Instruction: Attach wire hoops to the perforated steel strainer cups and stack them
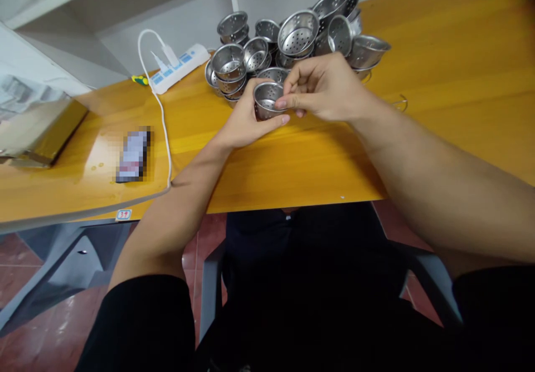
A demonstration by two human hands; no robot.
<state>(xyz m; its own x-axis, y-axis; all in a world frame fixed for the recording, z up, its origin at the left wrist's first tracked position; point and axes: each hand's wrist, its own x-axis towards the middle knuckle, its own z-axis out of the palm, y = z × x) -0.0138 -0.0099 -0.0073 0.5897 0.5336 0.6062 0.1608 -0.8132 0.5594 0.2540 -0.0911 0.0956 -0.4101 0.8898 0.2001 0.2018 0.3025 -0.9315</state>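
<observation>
A small metal strainer cup with holes in it is tilted toward me above the wooden table. My left hand is closed around its left side, thumb along the near side. At its right rim, my right hand has thumb and fingers pinched together on the edge; whether they also hold something small cannot be made out. Just behind both hands stands a pile of similar perforated metal cups, some nested in stacks and some tipped over.
A white power strip with a plugged-in cable lies at the back left. Its white cord runs to the front edge. A phone, a cardboard box and a yellow-green tool handle are leftward. A thin wire hook lies right.
</observation>
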